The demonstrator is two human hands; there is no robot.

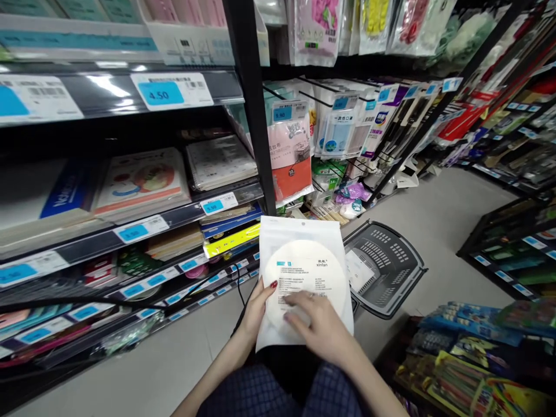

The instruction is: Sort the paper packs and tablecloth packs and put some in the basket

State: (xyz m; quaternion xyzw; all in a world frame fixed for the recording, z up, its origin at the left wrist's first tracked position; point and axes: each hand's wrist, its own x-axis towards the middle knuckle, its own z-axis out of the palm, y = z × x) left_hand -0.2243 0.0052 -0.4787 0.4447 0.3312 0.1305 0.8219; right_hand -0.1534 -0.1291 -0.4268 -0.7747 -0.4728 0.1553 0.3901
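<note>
Shelves (110, 87) stand full at your left, price tags along their edges. Basket (391, 286) next, on the floor ahead and to your right, with one white item (360, 271) lying inside at its near left. The packet (304, 272) is upright before you, above your lap, well clear of the shelves and outside the basket. So picking it up is done; judging by your hands, looking it over is under way, and setting it down is left. It shows no tear, though its lower part is partly covered. Your right hand (324, 324) is loosely spread across the front, gripping nothing you can see. Your left hand (256, 313) is closed on the left edge, thumb in front; the fingers behind are hidden. The print (299, 278) faces you, some lines under your right fingertips.
</note>
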